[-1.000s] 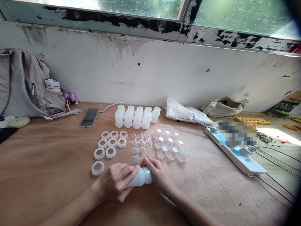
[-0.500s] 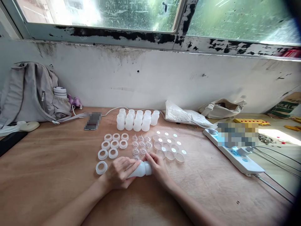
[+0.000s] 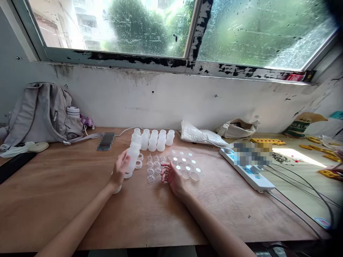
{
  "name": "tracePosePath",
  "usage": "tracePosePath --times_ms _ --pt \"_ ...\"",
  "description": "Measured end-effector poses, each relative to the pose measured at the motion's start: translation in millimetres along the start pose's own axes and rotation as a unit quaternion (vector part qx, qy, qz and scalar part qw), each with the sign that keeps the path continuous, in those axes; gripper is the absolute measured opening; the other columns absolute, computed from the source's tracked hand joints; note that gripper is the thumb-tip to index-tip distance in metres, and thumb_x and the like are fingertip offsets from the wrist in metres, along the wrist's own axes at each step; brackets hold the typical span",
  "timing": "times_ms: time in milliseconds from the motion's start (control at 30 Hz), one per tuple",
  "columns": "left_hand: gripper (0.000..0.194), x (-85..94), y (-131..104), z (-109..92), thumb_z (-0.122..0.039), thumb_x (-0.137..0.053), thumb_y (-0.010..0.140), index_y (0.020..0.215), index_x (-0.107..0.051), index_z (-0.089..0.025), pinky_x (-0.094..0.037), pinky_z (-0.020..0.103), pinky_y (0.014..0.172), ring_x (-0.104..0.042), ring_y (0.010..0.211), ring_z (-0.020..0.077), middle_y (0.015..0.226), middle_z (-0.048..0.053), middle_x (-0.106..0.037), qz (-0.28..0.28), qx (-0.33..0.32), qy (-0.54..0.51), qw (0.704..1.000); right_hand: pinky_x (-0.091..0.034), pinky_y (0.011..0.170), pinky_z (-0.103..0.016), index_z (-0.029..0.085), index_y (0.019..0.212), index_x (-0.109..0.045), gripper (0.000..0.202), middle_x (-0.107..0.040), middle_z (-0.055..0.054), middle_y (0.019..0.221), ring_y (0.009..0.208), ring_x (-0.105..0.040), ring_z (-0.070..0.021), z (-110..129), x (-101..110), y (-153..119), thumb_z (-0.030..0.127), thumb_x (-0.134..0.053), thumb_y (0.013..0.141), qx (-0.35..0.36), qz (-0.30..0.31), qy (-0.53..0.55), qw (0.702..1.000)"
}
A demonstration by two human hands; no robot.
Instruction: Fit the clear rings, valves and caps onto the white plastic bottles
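My left hand point(image 3: 119, 171) is wrapped round a translucent white plastic bottle point(image 3: 132, 160), holding it over the white plastic rings point(image 3: 138, 164) and partly hiding them. The bottle's top overlaps the standing group of similar white bottles point(image 3: 153, 142) behind. My right hand point(image 3: 173, 178) is apart from it, palm turned inward and fingers loosely curled with nothing in them. Between the hands lie rows of small clear plastic stoppers or inserts point(image 3: 150, 179). Close to my right fingers are clear round discs point(image 3: 194, 176), several with small white dots.
A white power strip point(image 3: 246, 171) with cables lies to the right. At the back stand a grey backpack point(image 3: 40, 110), a white plastic package point(image 3: 200, 134) and a cream bag point(image 3: 238, 128). Part of another person's hand shows at the far right edge, near yellow pieces point(image 3: 329, 174).
Both hands were on the bottle near the front. My right hand has let go and moved slightly right; my left hand has carried the bottle up and left. The view has shifted.
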State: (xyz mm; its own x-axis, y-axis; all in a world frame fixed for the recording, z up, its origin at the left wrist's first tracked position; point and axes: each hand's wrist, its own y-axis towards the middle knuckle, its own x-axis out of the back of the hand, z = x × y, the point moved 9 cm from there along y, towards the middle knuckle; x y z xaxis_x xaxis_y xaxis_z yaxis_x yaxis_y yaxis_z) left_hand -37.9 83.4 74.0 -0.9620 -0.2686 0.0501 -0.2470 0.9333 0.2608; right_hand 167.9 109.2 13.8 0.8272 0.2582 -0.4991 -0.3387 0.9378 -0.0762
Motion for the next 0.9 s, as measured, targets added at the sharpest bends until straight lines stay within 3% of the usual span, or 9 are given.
tracePosePath --times_ms 133,233,467,633,900 --pt "0.051 12.6 30 10 -0.048 -0.046 0.077 0.118 -0.047 -0.017 -0.048 0.027 0.069 -0.059 0.09 0.0217 0.107 0.008 -0.059 -0.01 -0.003 -0.037 0.999 -0.038 0.041 -0.024 0.018 0.082 -0.056 0.036 -0.056 0.001 0.056 0.038 -0.047 -0.0099 1 4 1 0.052 -0.05 0.074 0.01 -0.015 -0.01 1.0" --pt "0.053 27.3 59 18 -0.05 -0.05 0.072 0.109 -0.051 -0.011 -0.048 0.03 0.07 -0.06 0.087 0.0234 0.101 0.011 -0.062 -0.033 -0.013 0.032 0.999 -0.038 0.04 -0.023 0.017 0.084 -0.056 0.037 -0.056 0.001 0.055 0.038 -0.047 -0.01 -1 6 2 0.053 -0.05 0.074 0.011 -0.012 -0.017 1.0" --pt "0.055 58.9 118 42 -0.039 -0.069 0.055 0.1 -0.052 -0.013 -0.044 0.038 0.081 -0.058 0.092 0.0261 0.103 0.013 -0.061 -0.079 -0.011 0.148 0.986 -0.038 0.038 -0.022 0.017 0.085 -0.055 0.037 -0.057 0.001 0.056 0.036 -0.046 -0.0087 -2 8 4 0.052 -0.05 0.074 0.024 0.0 -0.032 0.999" --pt "0.061 56.4 134 65 -0.032 -0.076 0.044 0.097 -0.052 -0.013 -0.044 0.04 0.08 -0.06 0.088 0.0284 0.097 0.014 -0.063 -0.037 0.005 0.209 0.977 -0.038 0.037 -0.02 0.016 0.085 -0.055 0.033 -0.057 0.001 0.057 0.036 -0.046 -0.0081 -2 5 4 0.047 -0.049 0.078 0.031 0.02 -0.033 0.999" --pt "0.057 47.6 139 79 -0.036 -0.072 0.052 0.099 -0.051 -0.014 -0.043 0.036 0.086 -0.056 0.1 0.0255 0.106 0.013 -0.061 0.024 -0.009 0.223 0.975 -0.037 0.036 -0.019 0.015 0.086 -0.055 0.029 -0.058 0.001 0.057 0.035 -0.048 -0.0078 -1 1 2 0.043 -0.05 0.079 0.034 0.033 -0.055 0.997"
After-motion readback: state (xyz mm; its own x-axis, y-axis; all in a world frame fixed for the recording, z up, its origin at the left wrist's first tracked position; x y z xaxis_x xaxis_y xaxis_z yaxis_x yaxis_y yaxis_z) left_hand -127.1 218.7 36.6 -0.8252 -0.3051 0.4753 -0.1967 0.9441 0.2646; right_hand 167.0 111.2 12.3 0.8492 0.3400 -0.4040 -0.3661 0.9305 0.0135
